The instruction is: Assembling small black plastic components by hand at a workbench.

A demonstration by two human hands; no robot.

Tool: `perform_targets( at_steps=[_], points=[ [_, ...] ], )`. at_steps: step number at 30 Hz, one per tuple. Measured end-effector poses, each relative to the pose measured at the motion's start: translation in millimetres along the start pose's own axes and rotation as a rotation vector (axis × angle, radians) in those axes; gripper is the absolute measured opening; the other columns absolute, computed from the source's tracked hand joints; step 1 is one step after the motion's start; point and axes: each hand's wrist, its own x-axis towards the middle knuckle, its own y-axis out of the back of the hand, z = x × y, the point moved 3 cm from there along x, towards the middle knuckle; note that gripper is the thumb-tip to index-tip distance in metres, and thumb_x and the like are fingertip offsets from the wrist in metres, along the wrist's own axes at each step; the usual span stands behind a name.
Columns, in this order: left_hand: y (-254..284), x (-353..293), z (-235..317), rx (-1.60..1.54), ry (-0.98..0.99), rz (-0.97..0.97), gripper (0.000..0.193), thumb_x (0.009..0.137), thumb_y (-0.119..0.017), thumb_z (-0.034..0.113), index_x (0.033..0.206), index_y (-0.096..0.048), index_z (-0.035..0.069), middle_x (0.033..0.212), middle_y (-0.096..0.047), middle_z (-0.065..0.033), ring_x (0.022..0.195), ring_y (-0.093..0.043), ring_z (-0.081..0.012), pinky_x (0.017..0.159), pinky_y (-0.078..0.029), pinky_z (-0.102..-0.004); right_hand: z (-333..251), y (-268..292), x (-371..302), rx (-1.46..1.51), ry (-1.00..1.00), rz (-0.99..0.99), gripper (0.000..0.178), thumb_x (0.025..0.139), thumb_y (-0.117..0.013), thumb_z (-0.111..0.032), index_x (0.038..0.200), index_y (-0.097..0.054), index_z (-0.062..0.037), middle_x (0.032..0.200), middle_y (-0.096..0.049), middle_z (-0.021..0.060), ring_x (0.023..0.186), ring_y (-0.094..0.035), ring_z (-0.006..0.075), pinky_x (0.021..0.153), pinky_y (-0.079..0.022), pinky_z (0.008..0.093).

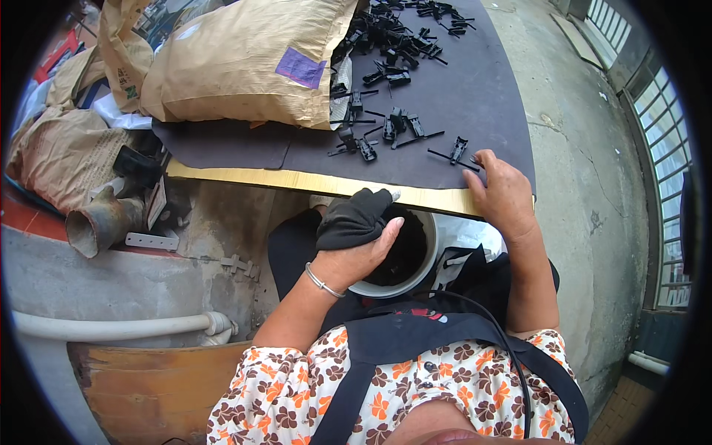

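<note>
My left hand (350,256) is over a bucket in front of my lap, its fingers inside a black cloth covering (354,220) like a glove with the tips cut off. Those fingers look curled toward the bare thumb, and what they may hold is hidden. At the table's right front corner, my right hand (503,189) has thumb and forefinger apart, by the thin rod of a black plastic part (458,150) lying on the table. More such black parts (397,126), each with thin rods, lie to its left.
A large brown paper sack (245,67) lies on the dark tabletop (475,81), beside a heap of black parts (393,37). The white bucket (434,256) below the table edge holds dark contents. At left are a rusty pipe piece (104,222) and a white pipe (111,326).
</note>
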Motion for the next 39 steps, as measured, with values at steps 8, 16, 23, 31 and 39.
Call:
perform_targets(
  at_steps=[8,16,23,31,39],
  points=[
    [9.5,15.9,25.2,0.188,-0.002,0.152,0.032,0.076,-0.068,0.006,0.107,-0.061,0.002,0.098,-0.064,-0.0152,0.093,-0.061,-0.0304,0.084,-0.046,-0.035,-42.5,-4.8,-16.6,0.094,0.506,-0.015,0.011,0.07,-0.06,-0.003,0.074,-0.05,-0.006,0.06,-0.046,0.007,0.053,-0.052,0.0254,0.049,-0.044,0.0366],
    [-15.0,7.5,0.3,-0.221,0.202,-0.005,0.034,0.086,-0.059,0.014,0.116,-0.055,-0.002,0.083,-0.065,-0.0119,0.071,-0.061,-0.0176,0.069,-0.048,-0.0281,-62.3,-3.8,-27.0,0.393,0.627,-0.146,0.015,0.068,-0.066,-0.003,0.077,-0.054,-0.0053,0.061,-0.05,0.0043,0.055,-0.055,0.0198,0.049,-0.042,0.0312],
    [-9.6,5.2,11.7,-0.749,0.155,-0.216,0.028,0.085,-0.055,0.015,0.109,-0.056,0.0,0.094,-0.062,-0.0177,0.085,-0.059,-0.0311,0.078,-0.046,-0.035,-53.1,-18.0,-23.5,0.992,-0.021,-0.378,0.02,0.079,-0.068,-0.011,0.072,-0.052,-0.0022,0.058,-0.044,-0.0009,0.053,-0.037,0.0067,0.05,-0.036,0.0244],
    [-21.9,-2.5,2.1,-0.534,0.111,-0.096,0.037,0.083,-0.054,0.01,0.119,-0.052,0.0,0.1,-0.062,-0.0157,0.091,-0.059,-0.0275,0.083,-0.046,-0.0344,-54.3,-18.0,-21.5,1.053,-0.027,-0.424,0.024,0.089,-0.059,-0.016,0.073,-0.049,-0.0014,0.058,-0.041,-0.0011,0.054,-0.037,0.0088,0.051,-0.035,0.0257],
    [-20.3,0.8,9.7,-0.368,-0.024,-0.015,0.041,0.082,-0.053,0.006,0.123,-0.049,-0.002,0.108,-0.06,-0.0204,0.099,-0.059,-0.0311,0.088,-0.045,-0.0364,-59.5,-23.9,-24.3,0.766,0.128,-0.383,0.024,0.091,-0.052,-0.014,0.075,-0.052,0.0033,0.061,-0.051,0.0157,0.051,-0.045,0.0243,0.053,-0.041,0.0334]
  ],
)
